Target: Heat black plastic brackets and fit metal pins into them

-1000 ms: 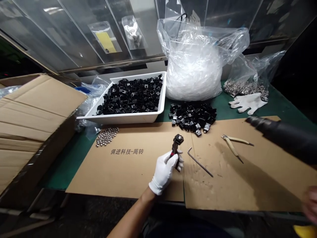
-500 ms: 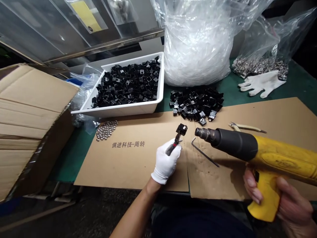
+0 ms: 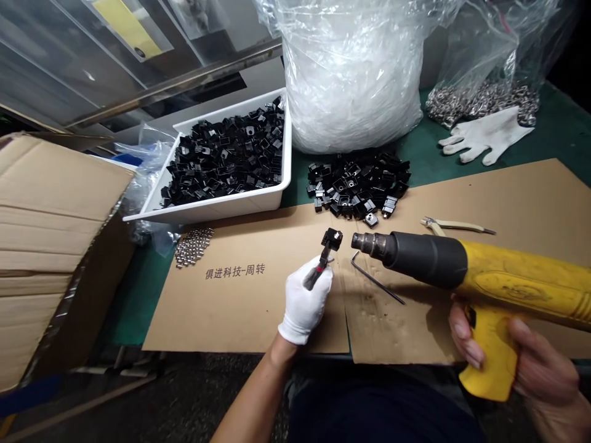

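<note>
Your bare right hand is wrapped around a yellow heat gun. Your gloved left hand squeezes a dark tool. At its tip is a small black block, near the gun's nose. Past that sits a pile of black parts.

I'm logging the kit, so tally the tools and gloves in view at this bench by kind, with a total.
Heat gun: 1
Hex key: 1
Cream-handled pliers: 1
Dark tool in the left hand, probably pliers: 1
White gloves: 2
Total: 6
</note>
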Demonstrator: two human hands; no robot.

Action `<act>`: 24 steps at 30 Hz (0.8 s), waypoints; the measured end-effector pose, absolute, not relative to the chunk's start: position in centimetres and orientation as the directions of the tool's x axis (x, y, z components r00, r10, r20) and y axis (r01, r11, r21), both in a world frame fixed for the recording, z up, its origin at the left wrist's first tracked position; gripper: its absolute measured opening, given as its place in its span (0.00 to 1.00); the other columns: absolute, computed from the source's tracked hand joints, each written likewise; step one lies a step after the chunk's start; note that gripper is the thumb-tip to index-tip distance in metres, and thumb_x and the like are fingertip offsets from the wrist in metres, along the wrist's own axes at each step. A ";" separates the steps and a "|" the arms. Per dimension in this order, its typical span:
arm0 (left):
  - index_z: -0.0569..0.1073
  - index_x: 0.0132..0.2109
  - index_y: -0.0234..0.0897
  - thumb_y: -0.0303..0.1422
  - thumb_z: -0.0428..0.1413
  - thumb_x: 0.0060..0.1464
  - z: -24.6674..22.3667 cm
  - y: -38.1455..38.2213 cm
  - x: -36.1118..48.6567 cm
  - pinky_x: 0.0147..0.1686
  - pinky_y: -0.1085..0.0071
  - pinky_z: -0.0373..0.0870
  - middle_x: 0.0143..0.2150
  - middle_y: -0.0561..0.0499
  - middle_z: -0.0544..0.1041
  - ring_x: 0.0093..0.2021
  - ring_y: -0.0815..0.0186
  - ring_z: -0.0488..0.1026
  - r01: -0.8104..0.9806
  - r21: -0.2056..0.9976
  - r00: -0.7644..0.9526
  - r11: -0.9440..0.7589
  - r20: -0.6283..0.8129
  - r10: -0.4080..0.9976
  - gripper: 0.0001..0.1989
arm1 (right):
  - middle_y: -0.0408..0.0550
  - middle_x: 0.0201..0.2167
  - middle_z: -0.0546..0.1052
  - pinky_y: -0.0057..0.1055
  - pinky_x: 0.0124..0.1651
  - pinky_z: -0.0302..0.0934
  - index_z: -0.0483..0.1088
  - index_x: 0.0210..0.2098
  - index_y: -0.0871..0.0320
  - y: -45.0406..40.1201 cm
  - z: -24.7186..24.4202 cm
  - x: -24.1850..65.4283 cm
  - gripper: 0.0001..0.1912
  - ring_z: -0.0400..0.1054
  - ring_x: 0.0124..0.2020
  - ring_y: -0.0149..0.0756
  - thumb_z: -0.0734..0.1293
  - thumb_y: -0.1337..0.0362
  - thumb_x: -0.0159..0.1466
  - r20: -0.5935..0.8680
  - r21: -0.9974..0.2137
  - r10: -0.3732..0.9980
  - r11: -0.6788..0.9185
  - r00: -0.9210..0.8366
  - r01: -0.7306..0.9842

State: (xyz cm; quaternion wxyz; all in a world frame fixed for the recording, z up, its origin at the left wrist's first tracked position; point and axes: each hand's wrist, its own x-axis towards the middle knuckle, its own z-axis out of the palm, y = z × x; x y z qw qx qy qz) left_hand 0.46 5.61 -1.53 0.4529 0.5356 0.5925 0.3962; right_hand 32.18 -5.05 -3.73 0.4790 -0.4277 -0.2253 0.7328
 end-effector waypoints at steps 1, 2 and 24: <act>0.80 0.46 0.31 0.41 0.57 0.61 -1.5 5.6 0.5 0.36 0.70 0.68 0.30 0.51 0.74 0.29 0.67 0.66 0.270 0.957 -0.016 0.109 -0.109 0.994 0.17 | 0.55 0.33 0.73 0.39 0.23 0.61 0.74 0.47 0.51 -5.1 -3.8 32.3 0.25 0.64 0.21 0.39 0.65 0.40 0.63 -0.407 -0.737 0.894 -0.442 -0.186 -0.512; 0.80 0.46 0.31 0.41 0.57 0.61 -1.5 5.6 0.5 0.35 0.70 0.68 0.29 0.51 0.74 0.28 0.67 0.65 0.264 0.959 -0.016 0.106 -0.106 0.994 0.17 | 0.54 0.34 0.74 0.38 0.24 0.62 0.74 0.49 0.51 -5.1 -3.8 32.3 0.25 0.64 0.22 0.39 0.65 0.40 0.63 -0.397 -0.733 0.896 -0.439 -0.197 -0.520; 0.80 0.49 0.32 0.39 0.59 0.61 -2.0 5.3 0.4 0.34 0.71 0.69 0.32 0.50 0.75 0.29 0.68 0.66 0.206 0.973 -0.012 0.100 -0.099 0.995 0.16 | 0.53 0.40 0.74 0.35 0.29 0.65 0.71 0.56 0.52 -5.4 -4.3 32.5 0.24 0.67 0.27 0.37 0.63 0.46 0.68 -0.296 -0.693 0.914 -0.406 -0.278 -0.596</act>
